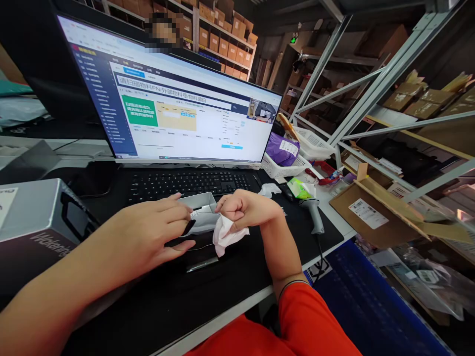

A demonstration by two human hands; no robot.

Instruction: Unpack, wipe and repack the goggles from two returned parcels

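Note:
My left hand lies over the left side of a small open grey-white box, fingers stretched and thumb apart. A black piece shows by its fingertips; whether they touch it is unclear. My right hand is closed around a crumpled white tissue, just right of the box. Below, on the black desk mat, lies a thin shiny strip-like object. To the left stands a larger grey box with a black handle and "Wakening" lettering.
Behind my hands are a black keyboard and a lit monitor. A grey barcode scanner lies right, near a green packet. A white basket holds a purple package. An open cardboard carton sits by metal shelving.

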